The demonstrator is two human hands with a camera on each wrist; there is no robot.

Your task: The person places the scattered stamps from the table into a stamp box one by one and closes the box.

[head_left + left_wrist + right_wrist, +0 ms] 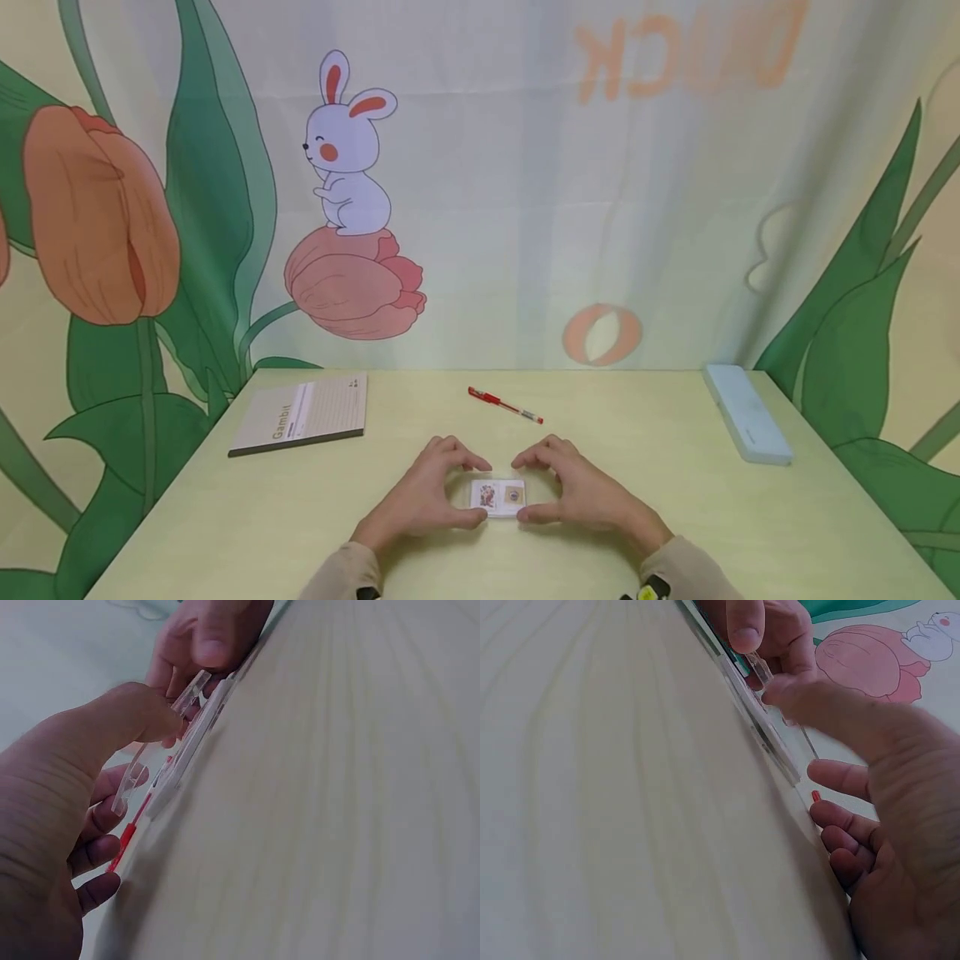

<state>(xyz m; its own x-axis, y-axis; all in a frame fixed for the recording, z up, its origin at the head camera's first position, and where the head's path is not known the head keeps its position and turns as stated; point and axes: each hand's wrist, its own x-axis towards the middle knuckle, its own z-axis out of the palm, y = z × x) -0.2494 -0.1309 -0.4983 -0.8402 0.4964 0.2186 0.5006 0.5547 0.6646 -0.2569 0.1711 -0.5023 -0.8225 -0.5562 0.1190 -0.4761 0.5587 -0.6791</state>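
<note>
A small flat white case (498,498) with two little pictures lies on the table between the hands. In the left wrist view, a clear plastic cover (123,796) is held tilted just above the white base (184,754). My left hand (433,492) pinches the cover's left end, thumb at the near edge and forefinger at the far edge. Opposite it, my right hand (581,490) grips the right end the same way. From the right wrist, the clear cover (760,669) shows between the thumbs, over the base's edge (754,712).
A red gel pen (506,406) lies beyond the hands. At the back left is a notebook (300,417) with a dark spine; at the right, a long pale blue box (747,414). A printed curtain (480,208) hangs behind the table (225,525).
</note>
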